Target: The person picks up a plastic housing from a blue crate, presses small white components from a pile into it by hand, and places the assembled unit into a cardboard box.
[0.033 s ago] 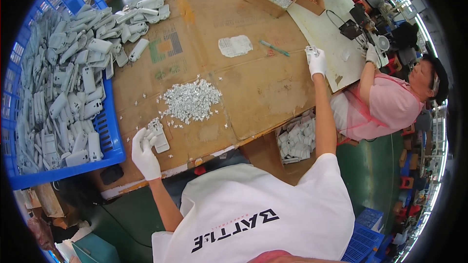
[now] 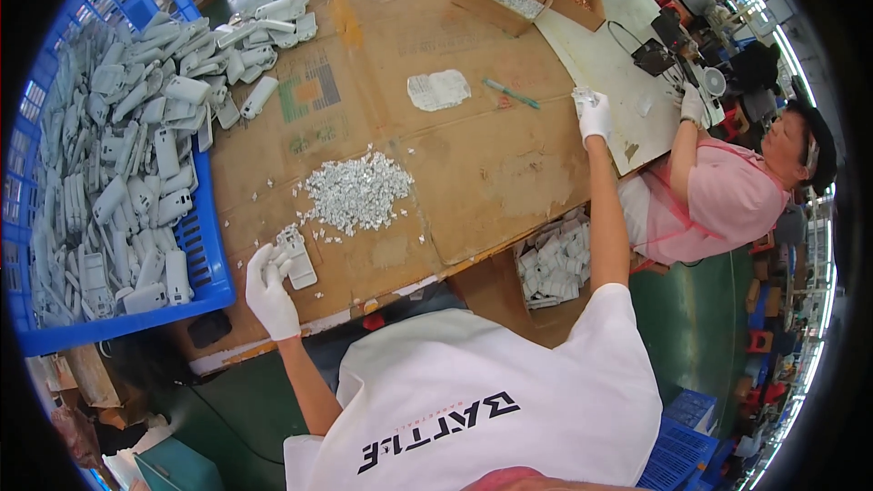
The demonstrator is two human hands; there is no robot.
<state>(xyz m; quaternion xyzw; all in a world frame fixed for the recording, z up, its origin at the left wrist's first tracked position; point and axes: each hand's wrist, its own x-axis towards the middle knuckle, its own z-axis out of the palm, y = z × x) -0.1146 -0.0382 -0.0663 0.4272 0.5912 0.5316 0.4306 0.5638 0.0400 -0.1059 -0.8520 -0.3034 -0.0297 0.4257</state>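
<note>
At the table's front left, my white-gloved left hand has bent fingers closed against the left edge of a white plastic housing, which lies open side up on the cardboard. My right arm is stretched out to the far right. There my gloved right hand grips a small white plastic piece, mostly covered by the fingers. Between the hands, nearer the left one, is a heap of small silvery-white parts, with a few strays around it.
On the left, a blue crate overflows with white plastic housings. A crumpled paper and a green pen lie mid-table. Boxes of small parts stand at the back. A co-worker sits at right beside a carton of white pieces.
My right hand has shifted very slightly to the right with the white piece. My left hand stays at the housing.
</note>
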